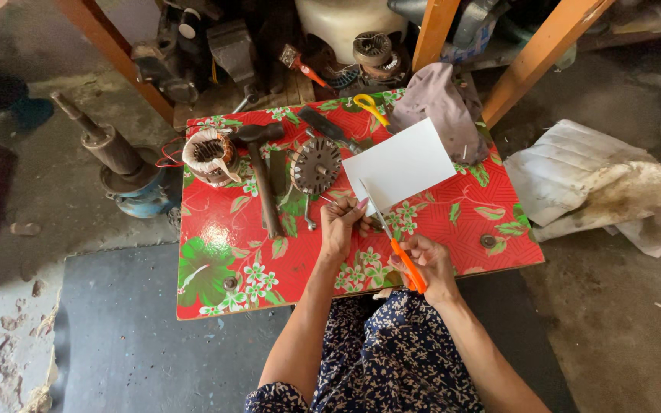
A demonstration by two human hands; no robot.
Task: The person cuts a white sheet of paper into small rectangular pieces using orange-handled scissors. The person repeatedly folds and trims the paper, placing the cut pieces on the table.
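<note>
My left hand (341,226) pinches the near corner of a white sheet of paper (399,164) held over the red floral table (223,252). My right hand (427,266) grips orange-handled scissors (392,237), whose blades point up and left into the paper's near-left edge. Both hands hover over the table's near half, above my dark floral-print lap.
On the table lie a hammer (262,172), a wound motor stator (208,155), a round slotted metal disc (316,165), yellow-handled scissors (371,108) and a grey cloth (441,99). A motor shaft part (112,153) stands on the floor at left; crumpled sacking (590,183) lies right.
</note>
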